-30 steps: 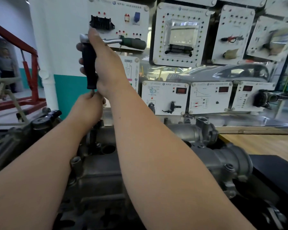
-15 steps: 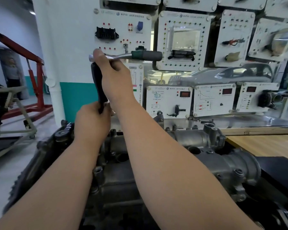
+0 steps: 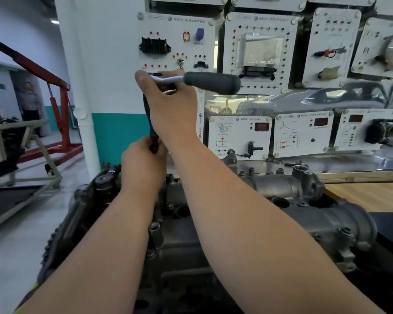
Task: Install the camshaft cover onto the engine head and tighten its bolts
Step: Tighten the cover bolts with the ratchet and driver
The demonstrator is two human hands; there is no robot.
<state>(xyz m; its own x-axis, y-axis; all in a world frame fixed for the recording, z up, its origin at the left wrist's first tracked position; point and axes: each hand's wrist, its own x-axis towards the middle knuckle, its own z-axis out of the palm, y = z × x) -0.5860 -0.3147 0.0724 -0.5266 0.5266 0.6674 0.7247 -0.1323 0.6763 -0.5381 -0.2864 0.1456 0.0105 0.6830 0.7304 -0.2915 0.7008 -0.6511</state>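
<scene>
Low in the centre of the frame, between our forearms, the camshaft cover (image 3: 327, 218) sits on the engine head (image 3: 77, 214), and we judge it already seated, with bolt work under way. Our right hand (image 3: 168, 109) curls round the top of the black extension bar (image 3: 149, 118), its thumb pressing on the head of the ratchet (image 3: 211, 82), whose dark green grip juts toward the right. Our left hand (image 3: 143, 162) closes round the bar's lower end, just above the cover; the socket and the bolt beneath it are hidden by that hand. The cover looks like a grey cast piece, so we expect it to be stiff, heavy and perhaps oily. If it needed shifting, we would take it by its two ends with both hands and keep off the sealing face. The bolts are probably small steel in soft alloy, so they want a straight bar and gentle first turns, then a pull at the ratchet's grip. We count one ratchet, one extension bar and one cover. The bolts cannot be counted, since our arms cover much of the casting. Three white panels with red displays (image 3: 302, 132) line the right middle, and one red crane (image 3: 55, 98) stands at upper left.
</scene>
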